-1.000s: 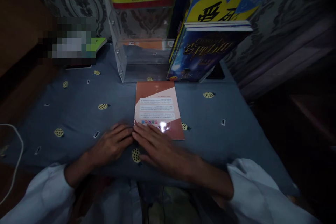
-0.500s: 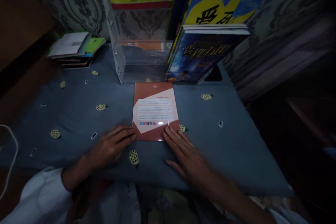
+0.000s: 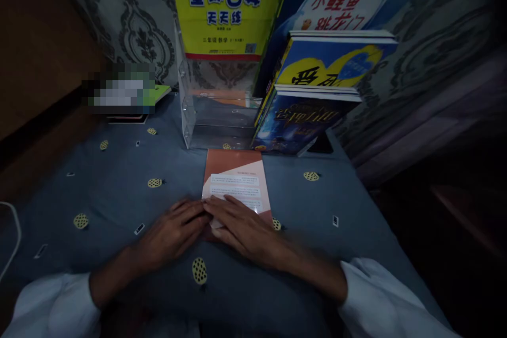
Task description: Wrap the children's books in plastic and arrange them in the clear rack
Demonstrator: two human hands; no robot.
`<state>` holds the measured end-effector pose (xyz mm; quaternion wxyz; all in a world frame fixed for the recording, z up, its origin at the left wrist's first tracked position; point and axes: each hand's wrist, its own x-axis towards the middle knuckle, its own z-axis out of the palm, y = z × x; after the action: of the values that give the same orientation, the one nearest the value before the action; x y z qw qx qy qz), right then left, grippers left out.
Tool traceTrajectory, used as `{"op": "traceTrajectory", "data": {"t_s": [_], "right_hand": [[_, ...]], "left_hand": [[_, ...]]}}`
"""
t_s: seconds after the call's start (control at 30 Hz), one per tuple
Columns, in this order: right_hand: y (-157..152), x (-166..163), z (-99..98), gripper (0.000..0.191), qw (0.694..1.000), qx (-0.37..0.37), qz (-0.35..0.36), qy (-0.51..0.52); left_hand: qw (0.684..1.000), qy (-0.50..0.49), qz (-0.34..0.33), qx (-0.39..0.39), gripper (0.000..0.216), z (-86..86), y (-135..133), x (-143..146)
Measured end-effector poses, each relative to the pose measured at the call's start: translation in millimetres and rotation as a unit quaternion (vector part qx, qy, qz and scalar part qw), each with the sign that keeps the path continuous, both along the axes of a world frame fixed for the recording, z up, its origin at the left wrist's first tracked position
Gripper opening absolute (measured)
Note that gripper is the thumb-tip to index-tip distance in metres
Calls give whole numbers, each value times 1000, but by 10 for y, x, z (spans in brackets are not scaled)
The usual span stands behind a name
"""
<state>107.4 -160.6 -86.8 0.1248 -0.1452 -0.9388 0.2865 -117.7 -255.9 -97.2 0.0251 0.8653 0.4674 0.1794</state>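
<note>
A thin reddish-brown booklet [image 3: 233, 160] with a pale printed panel lies flat on the table. My right hand [image 3: 245, 229] rests across its lower part, fingers stretched out towards the left edge, covering some of the print. Beside that edge is my left hand [image 3: 174, 229], its fingers extended and lying low, the tips meeting those of my right hand near the booklet's left side. Neither hand lifts anything. The booklet's lower corners are partly hidden under the hands.
A clear acrylic book rack [image 3: 222, 136] stands just beyond the booklet, holding a yellow workbook [image 3: 222, 26] and several blue-covered books [image 3: 304, 116]. A pile of books [image 3: 127, 97] sits at the back left. A dark flat object [image 3: 321, 143] lies behind the rack's right side.
My right hand has slid left across the booklet from its lower right corner to its left edge. My left hand stays near the left edge. The camera view has tilted upward.
</note>
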Motion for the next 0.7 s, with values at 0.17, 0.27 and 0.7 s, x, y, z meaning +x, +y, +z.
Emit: {"op": "traceTrajectory", "data": {"t_s": [0.17,0.27,0.7], "right_hand": [[387,-213,-73,45,998,28,46,-33],[644,-329,-97,43,996,62,57,-40],[1297,-656,-247,46,994,106,14,-19]], "left_hand": [[999,14,3,42,29,-33,6,19],[999,10,4,46,32,-33,8,21],[1000,9,17,21,32,7,15,27]]}}
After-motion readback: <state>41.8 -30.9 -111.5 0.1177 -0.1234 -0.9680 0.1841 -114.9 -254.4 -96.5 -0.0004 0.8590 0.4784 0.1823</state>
